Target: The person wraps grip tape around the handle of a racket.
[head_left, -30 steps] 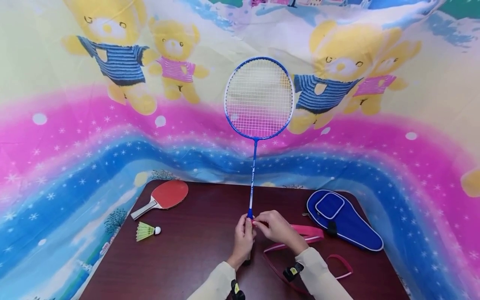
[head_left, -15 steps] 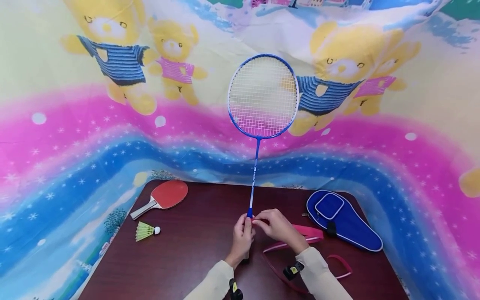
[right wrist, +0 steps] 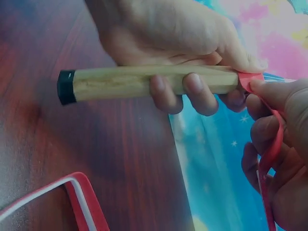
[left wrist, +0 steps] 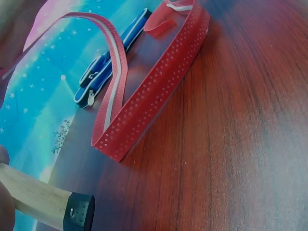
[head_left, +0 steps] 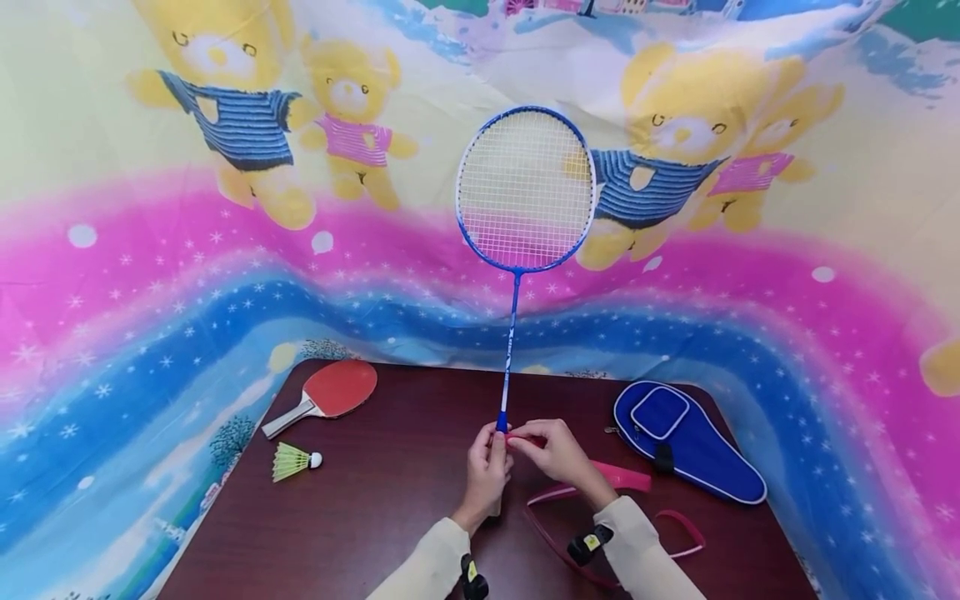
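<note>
Fingers (right wrist: 195,86) of left hand (head_left: 487,475) grip racket (right wrist: 125,82); right hand (head_left: 558,457) pinches red tape (right wrist: 273,147). Right of racket, blue case (head_left: 686,442) reaches table edge (head_left: 776,533).

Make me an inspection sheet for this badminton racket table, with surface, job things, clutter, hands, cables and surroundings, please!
Surface: dark red-brown, wood-grained table.
Job's things: blue-and-white badminton racket with bare wooden handle; red perforated strip, white line along one side, one end where handle meets shaft.
Clutter: red table-tennis paddle, yellow shuttlecock with white head, blue paddle-shaped case with white edging.
Hands: left hand grips the handle; right hand pinches the strip.
Cables: nothing seen.
Surroundings: fabric backdrop printed with yellow bears.
</note>
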{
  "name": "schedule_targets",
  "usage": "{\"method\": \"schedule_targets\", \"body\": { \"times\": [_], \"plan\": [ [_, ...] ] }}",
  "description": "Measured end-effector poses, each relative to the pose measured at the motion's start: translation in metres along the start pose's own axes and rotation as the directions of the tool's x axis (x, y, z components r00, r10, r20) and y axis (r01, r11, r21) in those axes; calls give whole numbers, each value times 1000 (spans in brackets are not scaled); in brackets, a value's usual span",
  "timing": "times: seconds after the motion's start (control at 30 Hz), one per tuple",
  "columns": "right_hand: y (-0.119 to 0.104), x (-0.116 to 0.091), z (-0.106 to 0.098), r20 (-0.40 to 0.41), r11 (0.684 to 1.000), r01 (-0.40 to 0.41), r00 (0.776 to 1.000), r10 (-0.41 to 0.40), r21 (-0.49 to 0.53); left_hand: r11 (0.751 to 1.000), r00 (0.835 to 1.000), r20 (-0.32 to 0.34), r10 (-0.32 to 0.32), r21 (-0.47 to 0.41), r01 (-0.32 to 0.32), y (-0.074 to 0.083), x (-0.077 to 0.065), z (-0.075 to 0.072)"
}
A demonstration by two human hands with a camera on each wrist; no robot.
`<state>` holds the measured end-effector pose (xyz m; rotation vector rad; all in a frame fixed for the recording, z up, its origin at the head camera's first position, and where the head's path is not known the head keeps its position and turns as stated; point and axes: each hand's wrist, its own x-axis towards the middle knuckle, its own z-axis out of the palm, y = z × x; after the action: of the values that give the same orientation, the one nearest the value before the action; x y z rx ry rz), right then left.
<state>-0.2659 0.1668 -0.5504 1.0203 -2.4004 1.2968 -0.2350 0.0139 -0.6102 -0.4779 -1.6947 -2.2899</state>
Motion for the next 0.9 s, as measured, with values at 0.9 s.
{"method": "schedule_targets", "body": {
  "times": [0.9],
  "plan": [
    [0, -5, -3, -1, 996, 83, 997, -83, 24, 972, 973, 116, -201, -104, 213, 4, -7, 3]
  ]
}}
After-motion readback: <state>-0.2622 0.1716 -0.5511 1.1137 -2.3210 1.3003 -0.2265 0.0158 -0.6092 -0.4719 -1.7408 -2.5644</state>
